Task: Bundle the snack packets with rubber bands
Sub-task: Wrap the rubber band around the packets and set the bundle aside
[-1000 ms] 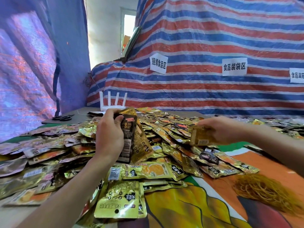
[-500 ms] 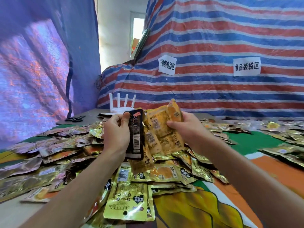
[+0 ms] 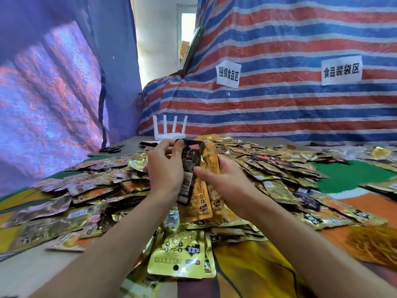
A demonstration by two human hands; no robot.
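Head view: both hands meet over the middle of the counter (image 3: 25, 274) and share one upright stack of snack packets (image 3: 199, 190). The left hand (image 3: 165, 168) has its fingers curled round the stack's left edge, and its fingertips pinch the top corner of the black packet (image 3: 190, 166) that faces the camera. The right hand (image 3: 227, 179) grips the stack from the other side: its thumb lies across the front of the black packet and its fingers wrap behind the orange-gold packets at the back. Neither hand is spread; both are closed round the stack, which hangs down between the wrists with its lower ends just above the heap.

Loose packets (image 3: 268, 168) lie in a thick heap under and around both hands, spreading far to the left and right. A single gold packet (image 3: 182, 254) lies flat below the hands, between the forearms. The rubber bands (image 3: 373, 244) lie in a tangled yellow pile to the lower right of the right hand, well apart from it.

Beyond the hands stands a white router (image 3: 169, 132), and a pair of scissors (image 3: 110, 149) lies to the upper left of the left hand. A striped tarp (image 3: 279, 104) rises behind, bearing two paper signs (image 3: 228, 74).
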